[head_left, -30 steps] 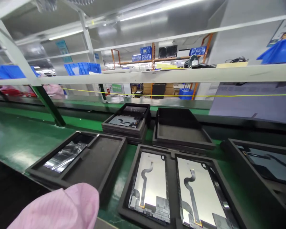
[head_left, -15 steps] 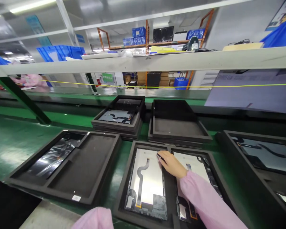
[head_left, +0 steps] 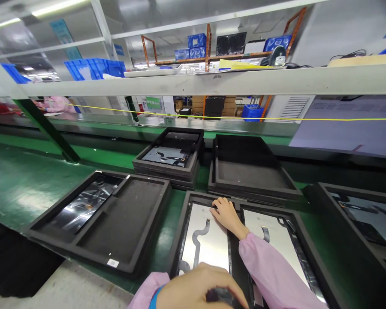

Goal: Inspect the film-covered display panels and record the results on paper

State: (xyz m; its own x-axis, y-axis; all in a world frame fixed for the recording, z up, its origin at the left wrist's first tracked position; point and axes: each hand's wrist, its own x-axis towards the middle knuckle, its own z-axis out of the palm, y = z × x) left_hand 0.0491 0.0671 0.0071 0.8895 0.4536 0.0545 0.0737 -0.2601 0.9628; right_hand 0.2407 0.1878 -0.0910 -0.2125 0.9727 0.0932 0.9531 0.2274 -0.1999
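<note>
A silvery panel (head_left: 216, 244) lies in a dark foam tray (head_left: 180, 231) at 6 o'clock, where my right hand (head_left: 227, 216) bends its fingers at the far corner and my left hand (head_left: 196, 287) curls low over the near end; from my remote seat, I cannot tell whether either grips. Panel and twin panel (head_left: 278, 234), at 5 o'clock, both sit in their slots, while a glossy screen (head_left: 86, 204) occupies one side of another tray (head_left: 149, 227) at 8 o'clock.
</note>
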